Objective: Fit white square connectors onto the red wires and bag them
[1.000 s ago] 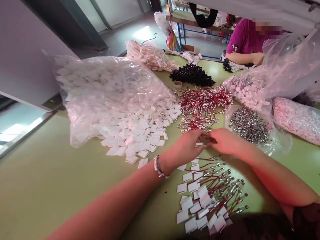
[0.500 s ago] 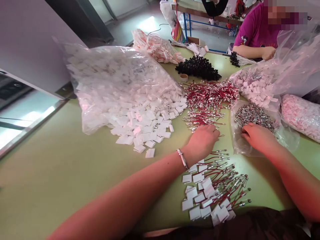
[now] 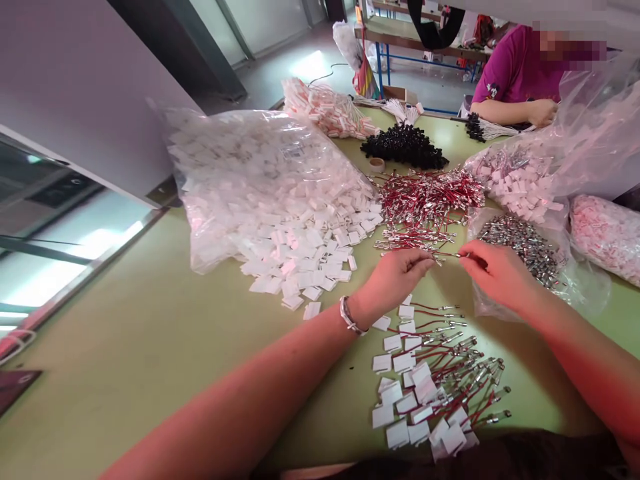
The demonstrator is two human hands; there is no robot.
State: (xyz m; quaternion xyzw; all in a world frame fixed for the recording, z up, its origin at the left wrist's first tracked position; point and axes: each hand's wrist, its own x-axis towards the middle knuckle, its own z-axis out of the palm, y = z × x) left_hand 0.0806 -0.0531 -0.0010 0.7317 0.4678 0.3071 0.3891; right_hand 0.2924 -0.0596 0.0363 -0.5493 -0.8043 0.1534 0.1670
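Note:
My left hand point(image 3: 395, 277) is pinched on the end of a thin red wire point(image 3: 447, 254) just in front of a loose heap of red wires point(image 3: 425, 200). My right hand point(image 3: 493, 273) meets it from the right, fingers pinched on a small silver metal part at the wire's other end. Right behind that hand lies an open plastic bag of silver metal parts point(image 3: 525, 243). Near the table's front edge lie several finished red wires with white tags point(image 3: 430, 380).
A big clear bag spills white tags point(image 3: 280, 200) over the green table point(image 3: 125, 347) at left. Black parts point(image 3: 405, 147), pink-white bundles point(image 3: 325, 110) and more bags point(image 3: 603, 237) lie further back. Another person in a magenta shirt point(image 3: 515, 73) works at the far right.
My left hand picked a red wire from the heap and my right hand came out of the silver parts bag; both hands have met again over the table. The camera shifted slightly.

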